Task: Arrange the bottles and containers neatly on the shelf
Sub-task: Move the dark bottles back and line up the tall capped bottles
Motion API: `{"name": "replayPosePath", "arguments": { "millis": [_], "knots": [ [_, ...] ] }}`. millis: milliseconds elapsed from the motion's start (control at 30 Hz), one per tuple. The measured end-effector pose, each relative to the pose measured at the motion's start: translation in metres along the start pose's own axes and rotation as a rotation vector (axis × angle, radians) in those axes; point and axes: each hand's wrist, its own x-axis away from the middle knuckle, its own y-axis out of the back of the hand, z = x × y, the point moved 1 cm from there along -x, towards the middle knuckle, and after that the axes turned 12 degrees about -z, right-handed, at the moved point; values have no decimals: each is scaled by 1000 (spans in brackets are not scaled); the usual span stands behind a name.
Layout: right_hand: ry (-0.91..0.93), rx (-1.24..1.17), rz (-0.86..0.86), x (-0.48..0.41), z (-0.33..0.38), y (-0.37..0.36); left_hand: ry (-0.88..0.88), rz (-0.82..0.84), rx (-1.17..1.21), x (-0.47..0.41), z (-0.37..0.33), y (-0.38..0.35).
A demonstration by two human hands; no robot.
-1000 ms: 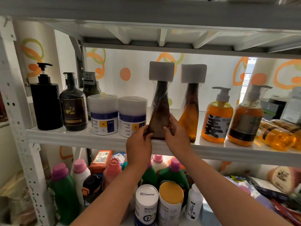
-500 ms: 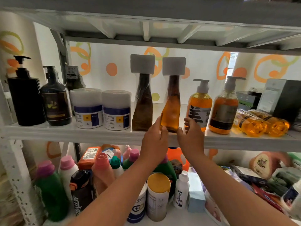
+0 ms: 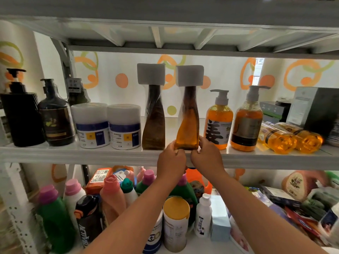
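Observation:
On the white shelf (image 3: 73, 154) stands a row of bottles. A tall amber bottle (image 3: 188, 125) with a white foam cap stands upright at the middle. My left hand (image 3: 171, 158) grips its base from the left and my right hand (image 3: 206, 156) grips it from the right. Just to its left stands a matching darker brown bottle (image 3: 153, 121) with a foam cap, untouched. Two white jars (image 3: 108, 125) with blue labels stand further left. Two orange pump bottles (image 3: 219, 123) stand to the right.
Two black pump bottles (image 3: 36, 114) stand at the far left. Two orange bottles (image 3: 289, 137) lie on their sides at the right, beside dark boxes (image 3: 315, 109). The lower shelf holds several crowded detergent bottles (image 3: 55, 217), canisters and packets.
Both hands left the darker brown bottle and moved right to the amber bottle, now closed around its base. The view shifted right.

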Motion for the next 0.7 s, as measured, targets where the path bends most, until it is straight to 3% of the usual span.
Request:
{"name": "replayPosePath", "arguments": {
  "millis": [200,700],
  "knots": [
    [-2,41,61,-6,3,1,-55,-53,24,7,3,-2],
    [-57,35,-42,-4,-1,-5,-112,-150,-92,-2,8,6]
  ]
}}
